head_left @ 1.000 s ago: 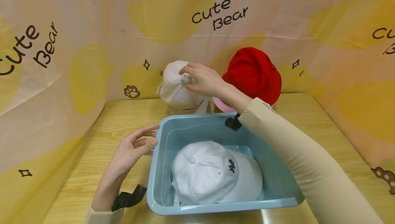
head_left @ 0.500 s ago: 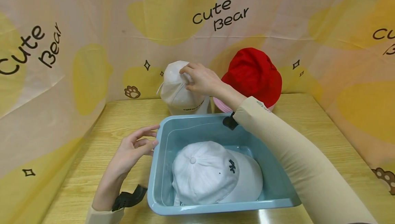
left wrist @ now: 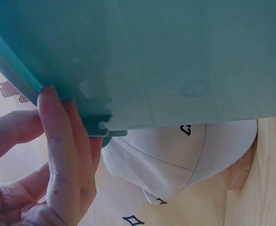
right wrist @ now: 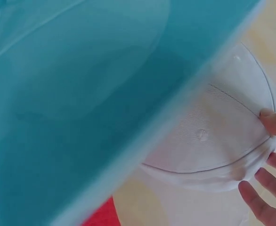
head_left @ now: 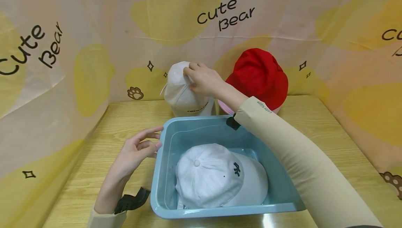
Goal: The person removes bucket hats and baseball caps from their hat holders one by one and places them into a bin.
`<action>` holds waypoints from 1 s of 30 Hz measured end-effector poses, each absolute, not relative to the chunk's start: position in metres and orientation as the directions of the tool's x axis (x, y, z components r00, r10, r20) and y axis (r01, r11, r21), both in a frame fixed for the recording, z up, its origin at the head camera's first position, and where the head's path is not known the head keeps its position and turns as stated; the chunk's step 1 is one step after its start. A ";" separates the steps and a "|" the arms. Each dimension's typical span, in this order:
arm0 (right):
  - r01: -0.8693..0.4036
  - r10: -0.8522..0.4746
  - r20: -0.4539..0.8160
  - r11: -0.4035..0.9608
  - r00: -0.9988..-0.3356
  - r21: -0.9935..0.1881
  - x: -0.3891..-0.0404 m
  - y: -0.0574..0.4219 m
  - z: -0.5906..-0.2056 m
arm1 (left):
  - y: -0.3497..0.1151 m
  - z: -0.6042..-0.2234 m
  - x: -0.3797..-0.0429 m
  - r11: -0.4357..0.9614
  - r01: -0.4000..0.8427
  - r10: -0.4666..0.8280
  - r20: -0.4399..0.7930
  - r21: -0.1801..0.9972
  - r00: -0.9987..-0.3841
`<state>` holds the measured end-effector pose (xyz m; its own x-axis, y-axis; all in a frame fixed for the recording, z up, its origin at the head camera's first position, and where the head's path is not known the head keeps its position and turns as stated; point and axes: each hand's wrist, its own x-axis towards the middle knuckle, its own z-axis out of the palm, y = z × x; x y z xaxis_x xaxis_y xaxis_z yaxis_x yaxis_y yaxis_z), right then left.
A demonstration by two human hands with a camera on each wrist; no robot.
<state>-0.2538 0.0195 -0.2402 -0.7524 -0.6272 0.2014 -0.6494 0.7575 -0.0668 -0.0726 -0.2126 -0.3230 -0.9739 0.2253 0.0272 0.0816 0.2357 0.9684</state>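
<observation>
My right hand (head_left: 205, 80) pinches the crown of a white baseball cap (head_left: 177, 93) that stands at the back, behind the basin, with dark lettering low on its front. In the right wrist view the thumb lies on one side of the white crown (right wrist: 208, 127) and the other fingers curl along the opposite side. At the left wall of a blue plastic basin (head_left: 157, 179), my left hand (head_left: 133, 151) holds the rim between thumb and fingers. Inside the basin rests another white baseball cap (head_left: 207, 175) with a small black emblem, its brim to the right.
A red cap (head_left: 257, 78) sits behind the basin to the right, over something with a pink brim (head_left: 224, 106). Patterned cloth (head_left: 135, 19) hangs around the wooden table (head_left: 94, 151) at the back and both sides.
My right fingers have bent in closer on the rear white cap's crown, and the right forearm has shifted slightly left. The left hand and basin stay in place.
</observation>
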 end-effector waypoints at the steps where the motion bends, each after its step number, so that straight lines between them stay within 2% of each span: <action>1: -0.655 -0.633 0.204 0.753 -0.747 -0.061 -0.254 0.019 -0.240 | -0.213 -0.323 -0.073 0.233 0.083 0.227 0.028 0.969 -0.974; 12: -0.685 -0.660 0.242 0.727 -0.712 -0.033 -0.258 0.020 -0.243 | -0.213 -0.324 -0.074 0.219 0.068 0.221 0.019 0.973 -0.975; 30: -0.679 -0.652 0.233 0.733 -0.722 -0.054 -0.257 0.022 -0.242 | -0.213 -0.323 -0.074 0.227 0.082 0.227 0.030 0.970 -0.973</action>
